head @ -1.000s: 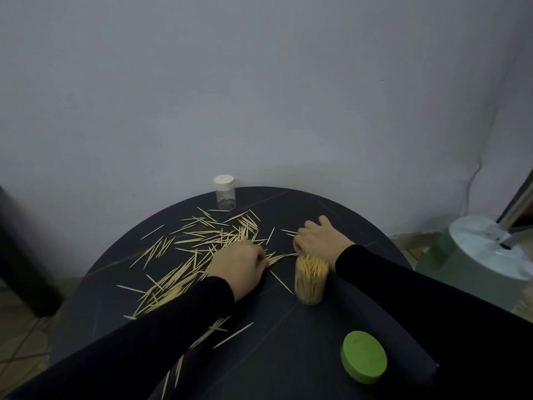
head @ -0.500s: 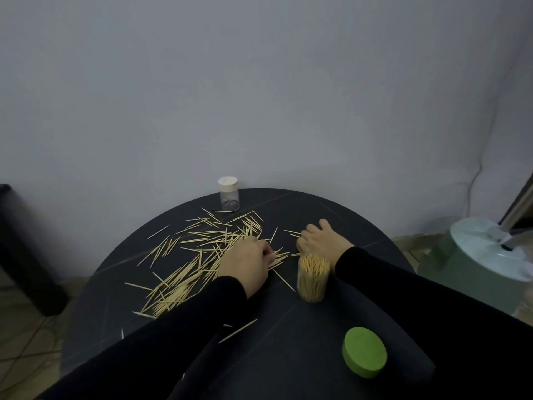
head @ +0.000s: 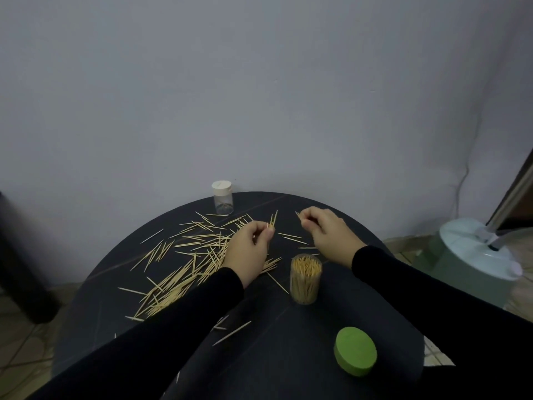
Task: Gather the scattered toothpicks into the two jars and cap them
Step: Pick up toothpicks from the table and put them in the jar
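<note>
Scattered toothpicks (head: 184, 255) lie over the left half of the round black table (head: 274, 356). My left hand (head: 249, 251) is raised over them and pinches a few toothpicks that stick up from its fingertips. My right hand (head: 327, 233) is lifted too, pinching one or two toothpicks at its fingertips. An open clear jar (head: 305, 280), nearly full of toothpicks, stands just in front of my right hand. Its green lid (head: 355, 350) lies nearer to me on the right. A small clear jar with a white cap (head: 222, 197) stands at the table's far edge.
A pale grey wall rises right behind the table. A light green round appliance (head: 473, 255) with a metal pole stands on the floor to the right. A dark object (head: 17, 255) sits at the left edge. A few loose toothpicks (head: 230, 333) lie near my left sleeve.
Both hands have lifted off the table surface with toothpicks pinched in their fingers. The right hand moved up and away from the open jar.
</note>
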Demonstrator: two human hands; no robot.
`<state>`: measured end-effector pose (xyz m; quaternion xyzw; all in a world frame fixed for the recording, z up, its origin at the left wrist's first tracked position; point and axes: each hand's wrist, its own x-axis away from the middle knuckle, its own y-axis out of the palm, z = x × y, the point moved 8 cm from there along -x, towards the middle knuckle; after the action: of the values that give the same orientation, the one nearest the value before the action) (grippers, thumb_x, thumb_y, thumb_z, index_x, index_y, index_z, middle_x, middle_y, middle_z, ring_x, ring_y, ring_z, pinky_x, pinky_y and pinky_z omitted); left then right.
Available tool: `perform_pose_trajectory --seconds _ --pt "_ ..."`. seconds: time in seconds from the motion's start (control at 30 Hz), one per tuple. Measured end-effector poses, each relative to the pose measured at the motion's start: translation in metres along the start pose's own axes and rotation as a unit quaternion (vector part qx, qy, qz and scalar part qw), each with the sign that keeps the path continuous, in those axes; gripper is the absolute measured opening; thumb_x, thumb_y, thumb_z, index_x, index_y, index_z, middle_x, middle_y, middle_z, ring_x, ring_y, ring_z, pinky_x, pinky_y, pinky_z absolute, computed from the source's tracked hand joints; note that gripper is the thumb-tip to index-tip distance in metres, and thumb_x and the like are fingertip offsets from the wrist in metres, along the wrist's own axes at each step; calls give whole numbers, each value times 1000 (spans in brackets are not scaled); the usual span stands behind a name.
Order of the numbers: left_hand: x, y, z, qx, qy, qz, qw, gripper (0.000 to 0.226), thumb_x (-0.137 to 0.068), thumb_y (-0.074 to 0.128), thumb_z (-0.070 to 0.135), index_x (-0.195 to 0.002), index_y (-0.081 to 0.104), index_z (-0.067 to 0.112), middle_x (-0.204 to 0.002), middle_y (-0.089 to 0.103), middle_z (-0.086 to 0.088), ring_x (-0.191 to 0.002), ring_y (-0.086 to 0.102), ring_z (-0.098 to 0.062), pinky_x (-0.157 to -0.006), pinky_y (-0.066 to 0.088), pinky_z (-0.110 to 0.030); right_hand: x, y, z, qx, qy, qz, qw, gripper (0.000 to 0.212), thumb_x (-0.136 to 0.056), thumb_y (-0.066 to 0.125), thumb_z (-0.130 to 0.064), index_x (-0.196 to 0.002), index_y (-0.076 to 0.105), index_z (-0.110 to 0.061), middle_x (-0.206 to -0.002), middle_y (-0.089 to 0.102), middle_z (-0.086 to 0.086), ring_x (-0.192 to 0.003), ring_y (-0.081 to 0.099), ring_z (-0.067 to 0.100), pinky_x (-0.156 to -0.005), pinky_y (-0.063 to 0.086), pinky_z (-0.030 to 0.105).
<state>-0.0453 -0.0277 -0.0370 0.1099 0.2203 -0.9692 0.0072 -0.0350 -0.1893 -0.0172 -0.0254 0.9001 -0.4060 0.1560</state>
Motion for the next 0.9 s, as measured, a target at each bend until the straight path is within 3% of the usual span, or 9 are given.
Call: perform_pose_trajectory --seconds 0.07,0.17,0.37,0.53,0.67,0.8,0.9 --pt "4 1 8 73 -2 2 997 14 -97 50 26 -106 61 23 -93 63 5 -83 58 -5 -68 43 -16 3 -3 -4 -77 -8 1 997 19 -99 45 -22 -87 49 -36 -84 50 -8 -80 48 11 -78 45 30" --pt "13 5 17 176 4 -3 984 12 -96 52 22 -97 63 26 -91 64 4 -83 58 -6 -72 47 -17 12 -7 -17 -147 -30 -8 989 18 -100 45 -17 -88 50 -30 -77 51 -6 -68 47 5 -65 40 15" --pt "21 10 23 230 18 -6 973 11 -94 56 21 -101 65 22 -90 64 4 -83 58 -6 -71 49 -16 26 -5 -13 -163 -23 -24 986 10 -98 48 -19 -105 56 -20 -87 58 -8 -82 56 5 -77 47 20" --pt "29 21 30 187 58 -44 980 9 -91 60 17 -95 65 22 -90 67 4 -85 63 -4 -72 50 -14 33 -1 -6 -159 -7 -63 985 16 -98 49 -22 -110 59 -20 -102 64 0 -97 62 13 -85 53 27" --pt "36 28 27 136 82 -82 984 7 -89 63 17 -94 67 21 -87 66 6 -80 61 4 -70 48 -13 40 9 -1 -135 0 -128 983 13 -97 50 -24 -107 59 -22 -102 62 -3 -98 60 11 -88 52 28" --pt "33 26 16 25 112 -83 990 6 -83 70 28 -86 68 32 -92 63 12 -93 57 -2 -84 46 -25 43 6 8 -78 -7 -142 987 11 -92 59 -27 -100 63 -22 -103 58 -7 -102 54 10 -95 47 35" --pt "33 26 15 -16 134 -82 987 12 -82 70 34 -93 69 33 -95 62 17 -99 53 -1 -88 43 -27 43 -1 9 -76 -22 -136 987 10 -88 65 -29 -97 63 -25 -102 59 -8 -102 54 9 -94 46 33"
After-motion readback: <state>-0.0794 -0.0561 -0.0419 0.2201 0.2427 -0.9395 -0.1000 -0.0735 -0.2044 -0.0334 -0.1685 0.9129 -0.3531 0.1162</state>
